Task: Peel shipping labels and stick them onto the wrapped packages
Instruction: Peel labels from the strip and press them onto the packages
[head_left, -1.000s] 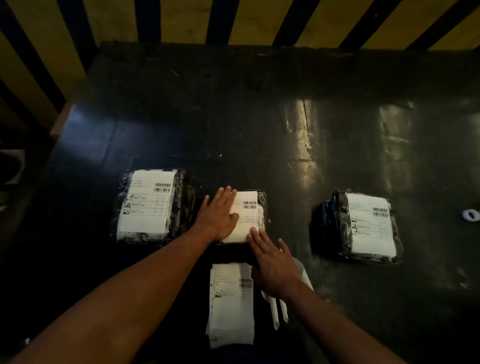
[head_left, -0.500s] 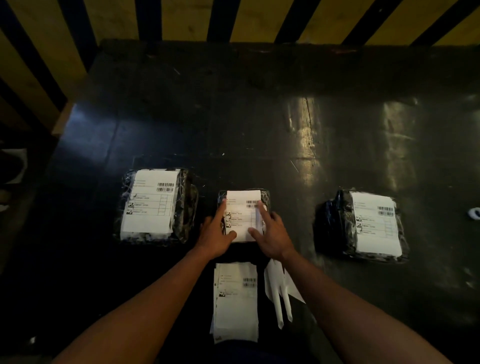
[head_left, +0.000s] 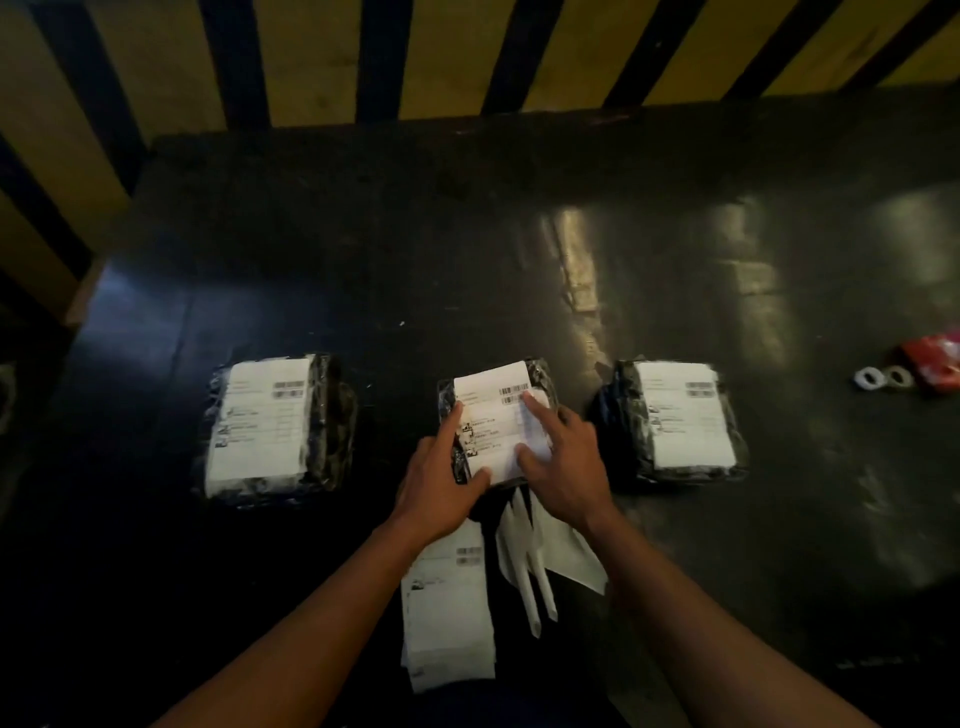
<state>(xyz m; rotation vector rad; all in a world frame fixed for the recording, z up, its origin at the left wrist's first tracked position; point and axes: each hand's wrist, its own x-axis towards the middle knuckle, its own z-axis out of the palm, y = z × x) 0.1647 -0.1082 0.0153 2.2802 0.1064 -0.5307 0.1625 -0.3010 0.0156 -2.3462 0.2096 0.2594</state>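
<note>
Three black wrapped packages lie in a row on the dark table (head_left: 467, 249), each with a white shipping label on top. The middle package (head_left: 543, 376) carries a label (head_left: 491, 415) under both my hands. My left hand (head_left: 441, 478) grips its near left corner, thumb on the label's near edge. My right hand (head_left: 566, 462) rests on the right side, forefinger pressing near the barcode. The left package (head_left: 272, 423) and the right package (head_left: 675, 421) lie untouched. A stack of unpeeled labels (head_left: 449, 608) sits just in front of me.
Peeled white backing strips (head_left: 535, 566) lie beside the label stack. At the far right are two small white rings (head_left: 880, 376) and a red packet (head_left: 935, 361). A yellow and black striped wall (head_left: 467, 52) stands behind the table.
My right hand moved from the backing strips up onto the middle package's label. My left hand slid from flat on the label to the package's near left corner. The package now sits slightly turned.
</note>
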